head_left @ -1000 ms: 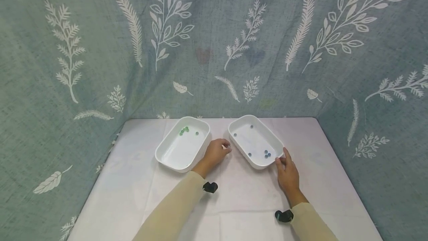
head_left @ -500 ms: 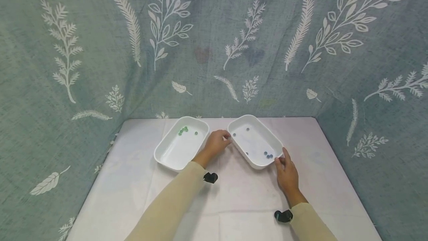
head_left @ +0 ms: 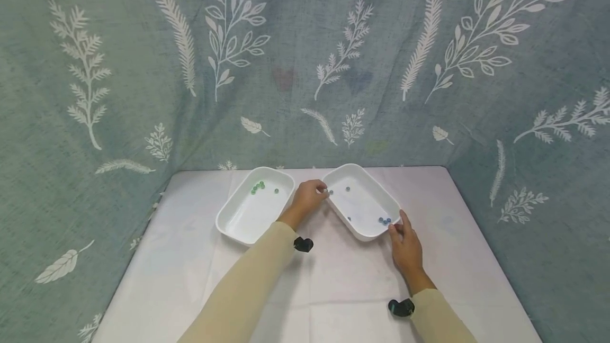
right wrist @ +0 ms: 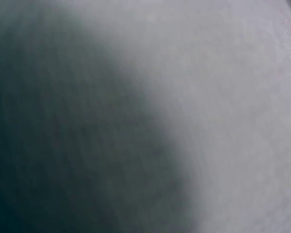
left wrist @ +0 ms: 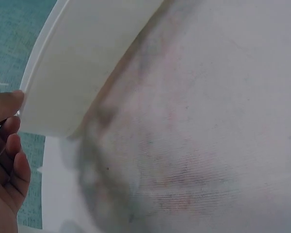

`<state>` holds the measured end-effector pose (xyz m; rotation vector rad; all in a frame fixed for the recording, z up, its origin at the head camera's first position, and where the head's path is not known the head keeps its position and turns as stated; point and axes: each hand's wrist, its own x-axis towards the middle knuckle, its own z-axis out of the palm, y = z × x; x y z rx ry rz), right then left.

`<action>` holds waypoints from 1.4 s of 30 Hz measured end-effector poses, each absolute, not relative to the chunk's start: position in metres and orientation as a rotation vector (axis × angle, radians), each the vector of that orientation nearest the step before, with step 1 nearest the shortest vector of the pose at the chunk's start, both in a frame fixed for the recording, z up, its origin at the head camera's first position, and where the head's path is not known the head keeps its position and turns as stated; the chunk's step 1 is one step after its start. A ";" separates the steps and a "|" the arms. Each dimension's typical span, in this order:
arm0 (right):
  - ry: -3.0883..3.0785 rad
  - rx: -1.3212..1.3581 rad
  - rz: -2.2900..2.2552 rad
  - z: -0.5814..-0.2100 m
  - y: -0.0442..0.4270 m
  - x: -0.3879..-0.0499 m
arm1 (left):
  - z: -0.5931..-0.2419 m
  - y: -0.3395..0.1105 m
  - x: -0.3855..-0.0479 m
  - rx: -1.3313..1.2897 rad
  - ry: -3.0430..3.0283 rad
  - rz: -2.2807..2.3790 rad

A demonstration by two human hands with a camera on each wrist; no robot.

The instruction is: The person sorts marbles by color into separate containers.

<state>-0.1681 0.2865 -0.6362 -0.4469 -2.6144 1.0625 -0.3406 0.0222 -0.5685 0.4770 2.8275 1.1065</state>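
Two white rectangular trays stand side by side in the head view. My left hand (head_left: 307, 196) is at the left rim of the right tray (head_left: 337, 213), thumb and forefinger together; a small glass marble (head_left: 325, 191) seems pinched at their tips, though it is hard to make out. In the left wrist view the thumb (left wrist: 7, 103) is close to the tray's rim (left wrist: 31, 68), other fingers curled below. My right hand (head_left: 407, 250) holds the near right corner of that tray between thumb and forefinger. Several bluish marbles (head_left: 385, 221) lie in it. The right wrist view is only blurred cloth.
The left tray (head_left: 238, 224) holds several green marbles (head_left: 259, 186) toward its far end. A pale cloth covers the table (head_left: 343, 290). Patterned blue-green fabric (head_left: 295, 57) rises behind the table and along its sides.
My left hand has moved away from me, up to the right tray's rim. Some marbles in that tray have rolled nearer to me. The right hand keeps its place on the corner.
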 end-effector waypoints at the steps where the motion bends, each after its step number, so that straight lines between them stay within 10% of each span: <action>1: -2.618 -0.449 1.058 -0.636 0.286 -0.168 | -0.568 0.023 -0.341 0.462 2.822 1.102; 42: -2.608 -0.459 1.061 -0.635 0.284 -0.168 | -0.571 0.026 -0.343 0.492 2.786 1.241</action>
